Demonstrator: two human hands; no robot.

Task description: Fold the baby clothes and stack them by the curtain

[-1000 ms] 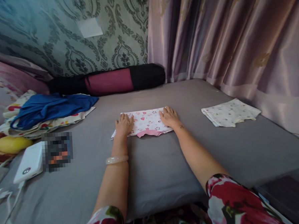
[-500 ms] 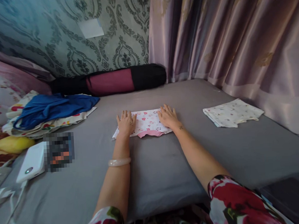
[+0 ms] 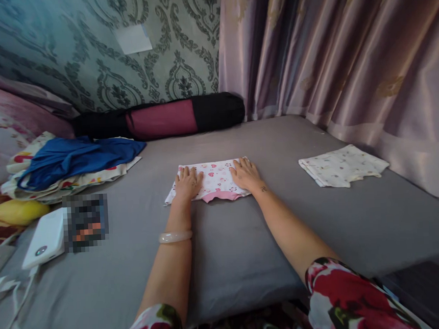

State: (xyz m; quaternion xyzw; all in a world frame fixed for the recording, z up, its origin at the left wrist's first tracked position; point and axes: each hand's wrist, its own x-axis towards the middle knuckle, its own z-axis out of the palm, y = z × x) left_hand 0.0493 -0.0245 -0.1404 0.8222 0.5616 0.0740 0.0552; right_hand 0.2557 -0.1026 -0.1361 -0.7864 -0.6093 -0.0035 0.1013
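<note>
A small white shirt (image 3: 217, 177) with pink hearts and flowers lies folded on the grey sheet, its pink neckline facing me. My left hand (image 3: 188, 184) rests flat on its left part, fingers spread and pointing away from me. On its right part lies my right hand (image 3: 245, 175), also flat with the fingers apart. Neither hand grips the cloth. Farther right, a folded white garment (image 3: 343, 167) with a small print lies apart from both hands.
A blue garment (image 3: 82, 156) tops a pile of printed cloth at the left. Nearer me are a yellow object (image 3: 18, 212), a white power bank (image 3: 46, 238) with a cable, and a blurred-out item (image 3: 85, 223). A black and maroon long bag (image 3: 161, 119) lies along the wall.
Both hands have shifted slightly inward over the shirt, staying flat on it. The shirt and the other garments lie as before; the view has moved a little.
</note>
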